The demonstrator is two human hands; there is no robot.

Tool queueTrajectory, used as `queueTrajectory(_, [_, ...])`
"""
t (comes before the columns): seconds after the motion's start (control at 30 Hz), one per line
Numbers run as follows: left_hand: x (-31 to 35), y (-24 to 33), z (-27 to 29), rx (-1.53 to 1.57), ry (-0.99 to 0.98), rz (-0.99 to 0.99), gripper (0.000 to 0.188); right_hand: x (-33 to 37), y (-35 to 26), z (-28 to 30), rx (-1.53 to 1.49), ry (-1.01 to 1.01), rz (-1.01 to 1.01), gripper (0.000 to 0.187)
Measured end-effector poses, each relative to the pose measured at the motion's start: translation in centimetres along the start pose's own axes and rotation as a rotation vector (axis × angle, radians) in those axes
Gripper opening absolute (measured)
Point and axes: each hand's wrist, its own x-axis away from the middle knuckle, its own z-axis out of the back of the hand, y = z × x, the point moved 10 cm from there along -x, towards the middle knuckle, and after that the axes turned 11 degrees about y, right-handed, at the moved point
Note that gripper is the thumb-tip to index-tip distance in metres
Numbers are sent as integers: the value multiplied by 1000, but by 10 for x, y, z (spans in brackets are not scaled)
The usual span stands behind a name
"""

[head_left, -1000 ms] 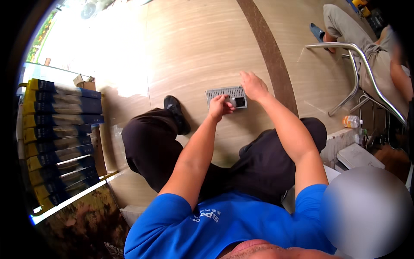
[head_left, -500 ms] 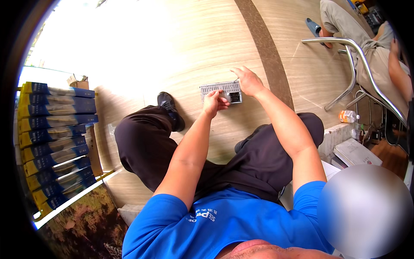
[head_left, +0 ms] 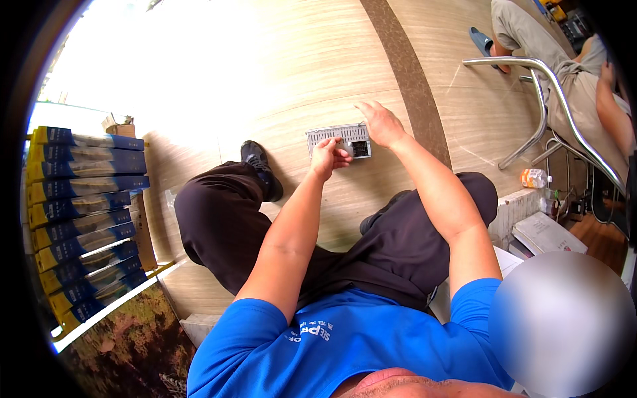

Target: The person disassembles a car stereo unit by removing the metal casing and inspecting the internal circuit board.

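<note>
Some white lettering (head_left: 321, 330), seemingly metal box (head_left: 340, 131)

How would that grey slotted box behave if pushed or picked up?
The grey slotted box looks metallic, so probably stiff. Its straight, flat sides suggest sliding rather than rolling. Being slotted, it's perhaps lighter than solid metal.

Packages (head_left: 86, 182): blue and yellow, in a column over at left
Carton (head_left: 122, 128): brown, just past their far end
Stripe (head_left: 403, 63): dark brown, running across the pale floor (head_left: 318, 79)
Chair (head_left: 504, 61): bent metal tubing, off to the right
Person (head_left: 577, 86): seated behind that tubing, grey-beige trousers (head_left: 527, 30), blue slipper (head_left: 480, 42)
Bottle (head_left: 533, 178): orange label, near a white box (head_left: 547, 233)
</note>
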Motion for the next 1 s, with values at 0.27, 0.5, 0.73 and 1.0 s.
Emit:
queueTrajectory(0.27, [0,-2,10,-15,22,-8,30,0,-9,1,114,-113,-135,41])
queueTrajectory(0.5, [2,1,0,1,-2,-1,30,2,-6,1,-20,-20,58,40])
queueTrajectory(0.73, [0,-1,6,4,6,-1,30,1,-2,-1,132,-79,-109,38])
queueTrajectory(1.0, [-1,-1,1,12,-16,3,30,0,-5,2,-2,-19,15,38])
